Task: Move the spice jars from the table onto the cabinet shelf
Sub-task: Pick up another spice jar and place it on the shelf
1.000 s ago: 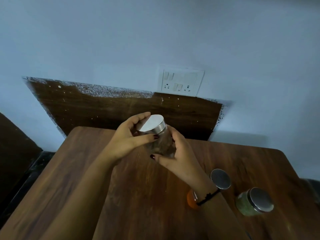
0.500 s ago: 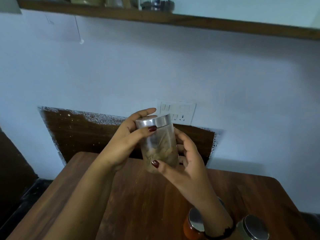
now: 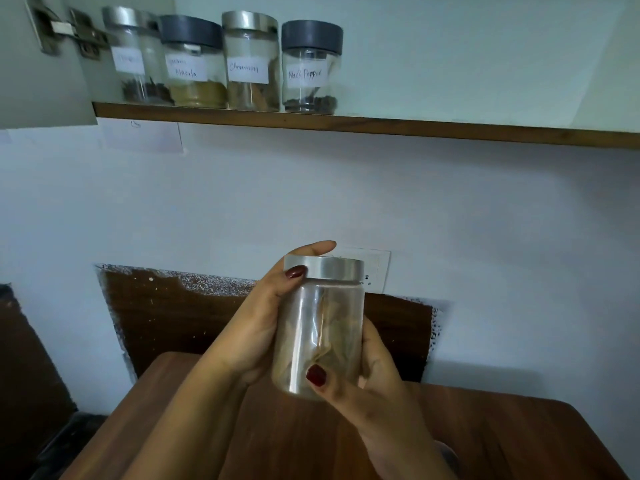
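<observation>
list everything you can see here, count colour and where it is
held jar: 1, clear glass, silver lid, pale dried leaves inside, upright, centre of view
far-left jar: 1, clear, silver lid, shelf's left end
masala jar: 1, clear, dark grey lid, second in the row
cinnamon jar: 1, clear, silver lid, third
black pepper jar: 1, clear, dark grey lid, fourth
shelf: 1, brown wood, high on the wall
table: 1, brown wood, below the hands
switch panel: 1, white, on the wall behind the held jar
hinge: 1, grey metal, top left
left hand: 1, holds the held jar's left side, thumb on the lid
right hand: 1, grips its lower right, thumb across the front
</observation>
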